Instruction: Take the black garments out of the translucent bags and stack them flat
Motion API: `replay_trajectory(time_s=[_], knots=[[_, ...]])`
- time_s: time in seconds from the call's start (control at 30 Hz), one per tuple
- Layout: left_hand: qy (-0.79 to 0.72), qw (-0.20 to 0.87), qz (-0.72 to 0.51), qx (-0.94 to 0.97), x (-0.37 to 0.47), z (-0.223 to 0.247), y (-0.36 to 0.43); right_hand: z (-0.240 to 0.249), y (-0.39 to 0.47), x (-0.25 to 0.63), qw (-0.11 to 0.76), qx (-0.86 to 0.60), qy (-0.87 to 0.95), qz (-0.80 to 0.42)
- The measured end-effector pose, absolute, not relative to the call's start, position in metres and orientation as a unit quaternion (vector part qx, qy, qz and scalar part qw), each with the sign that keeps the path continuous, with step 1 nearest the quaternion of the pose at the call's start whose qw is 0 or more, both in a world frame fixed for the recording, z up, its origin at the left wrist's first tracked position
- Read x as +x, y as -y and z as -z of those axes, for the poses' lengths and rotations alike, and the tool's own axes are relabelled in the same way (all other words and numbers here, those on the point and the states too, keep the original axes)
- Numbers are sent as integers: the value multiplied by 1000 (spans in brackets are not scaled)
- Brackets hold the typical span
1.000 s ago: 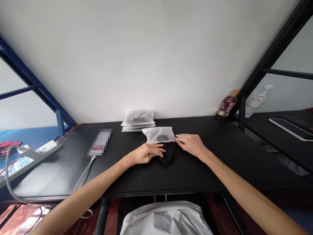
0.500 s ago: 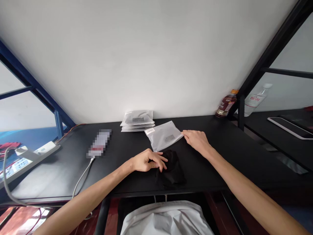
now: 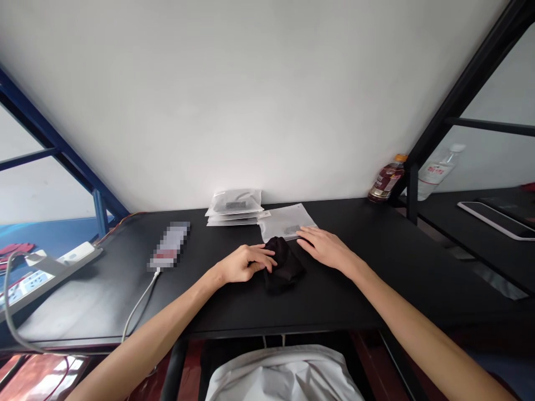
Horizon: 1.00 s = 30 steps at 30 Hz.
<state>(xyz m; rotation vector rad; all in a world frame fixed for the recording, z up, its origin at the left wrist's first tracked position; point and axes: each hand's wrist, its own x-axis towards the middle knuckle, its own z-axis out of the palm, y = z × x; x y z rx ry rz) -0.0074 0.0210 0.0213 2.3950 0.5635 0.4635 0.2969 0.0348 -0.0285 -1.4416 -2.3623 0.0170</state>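
Both hands slid back toward the wall. Left hand (image 3: 246,263) now rests, fingers curled, on the black cloth (image 3: 282,270) mid-counter (image 3: 376,289); right hand (image 3: 324,249) presses flat on the empty bag (image 3: 284,221), touching the cloth.

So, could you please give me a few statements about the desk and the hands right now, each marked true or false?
1. The left hand touches the black cloth bundle. True.
2. The right hand holds the brown bottle. False: it rests at the flat frosted pouch.
3. A stack of filled pouches lies by the wall. True.
4. The black desk carries a laptop beside the cloth. False: none there.
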Motion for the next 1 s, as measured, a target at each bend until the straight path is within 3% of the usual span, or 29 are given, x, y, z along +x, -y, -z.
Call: replay_trajectory(time_s=[0.47, 1.0], knots=[[-272, 115, -118, 948, -1, -30, -7, 39, -70, 324, 130, -603, 783, -79], [-276, 79, -81, 955, 15, -38, -4, 13, -18, 310, 255, -501, 820, -111]])
